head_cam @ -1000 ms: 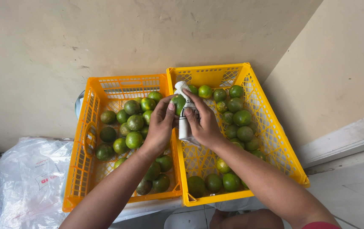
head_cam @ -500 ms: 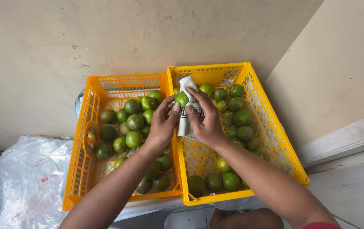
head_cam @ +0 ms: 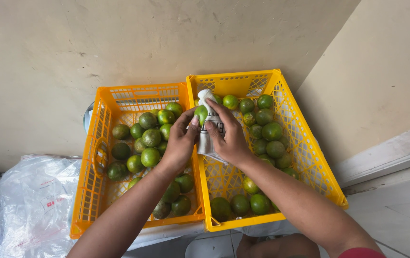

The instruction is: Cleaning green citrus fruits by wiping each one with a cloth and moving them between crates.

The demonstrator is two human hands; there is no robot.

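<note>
The left hand (head_cam: pixel 180 143) pinches a small, firm green lime (head_cam: pixel 200 113) over the crates' shared rims. The right hand (head_cam: pixel 229 136) presses a soft white cloth (head_cam: pixel 206 129) against it; the smooth rind looks slippery.

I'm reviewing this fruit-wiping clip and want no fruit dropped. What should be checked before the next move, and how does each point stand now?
1. Left hand grips the green fruit at its fingertips: ok.
2. Right hand has the white cloth pressed against the fruit: ok.
3. Fruit sits above the crates, over the shared wall between the left orange crate and the right yellow crate: ok.
4. Right yellow crate has bare floor showing for more fruit: ok.
5. Fruit wiped all round: cannot tell, far side hidden.
</note>
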